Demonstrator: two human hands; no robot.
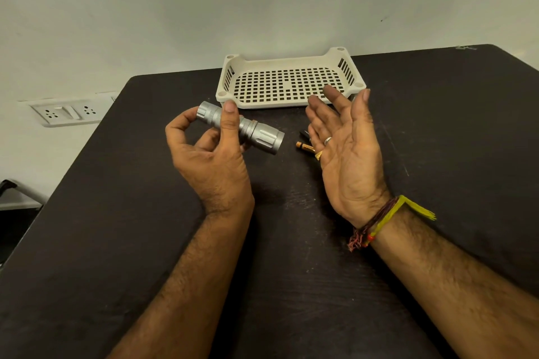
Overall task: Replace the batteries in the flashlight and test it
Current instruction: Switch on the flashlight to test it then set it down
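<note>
While the left hand (210, 151) grips the silver flashlight (242, 127), its long axis running ten to four o'clock, the right hand (347, 148) hovers spread, palm facing the lens end, batteries (304, 147) on the tabletop (145, 242) between.

The silver cylindrical metal flashlight (242, 127) has a satin sheen with knurled bands. The cream perforated plastic basket (287, 81) looks smooth and matt. The dark bench (116, 227) shows a matt, faintly grained, scuffed surface.
</note>
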